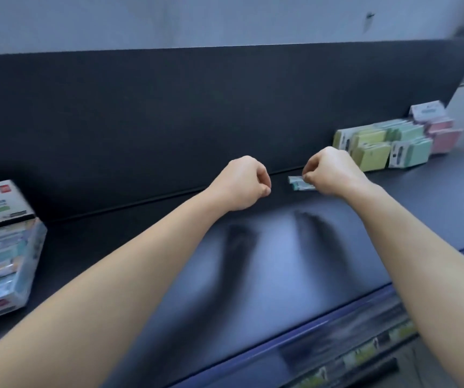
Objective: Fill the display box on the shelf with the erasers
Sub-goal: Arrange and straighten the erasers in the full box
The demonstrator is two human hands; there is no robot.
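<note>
Both my arms reach over a dark shelf [253, 261]. My right hand [334, 172] is curled, its fingertips pinching a small pale green wrapped eraser [299, 184] that rests low near the shelf's back edge. My left hand [242, 183] is closed in a loose fist a little to the left of the eraser, with nothing visible in it. At the far left edge stands a white display box [4, 247] with its lid raised and blurred packets inside. The picture is motion-blurred.
Stacks of yellow, green and pink packets [393, 144] stand at the back right of the shelf. A dark back panel [197, 107] rises behind. A blue shelf edge [295, 334] with price labels runs along the front.
</note>
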